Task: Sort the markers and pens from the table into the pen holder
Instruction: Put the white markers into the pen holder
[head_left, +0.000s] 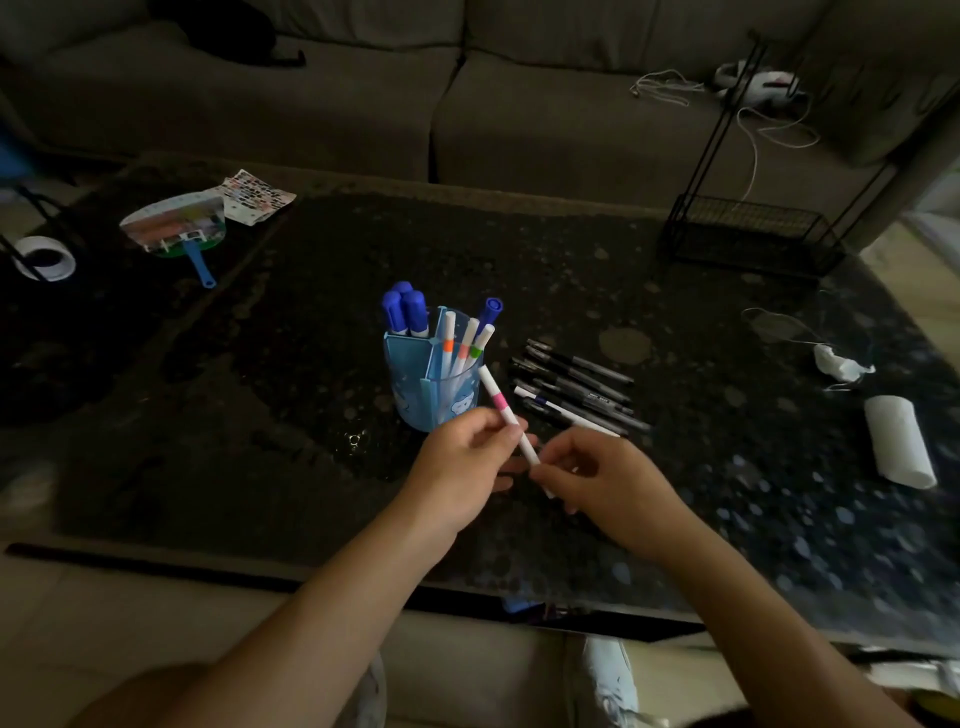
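I see the left hand and right hand both pinched closed on one white pink-banded marker. The translucent blue plastic pen holder stands at its 11 o'clock; black pens lie at 2 o'clock.

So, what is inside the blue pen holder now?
The pen holder holds blue-capped markers in the back part and three white pens with orange, peach and green bands in front. Their lower ends are partly hidden by the holder's walls.

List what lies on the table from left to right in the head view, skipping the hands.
Tape roll → fan → sticker sheet → pen holder → black pens → wire rack → crumpled tissue → paper roll.
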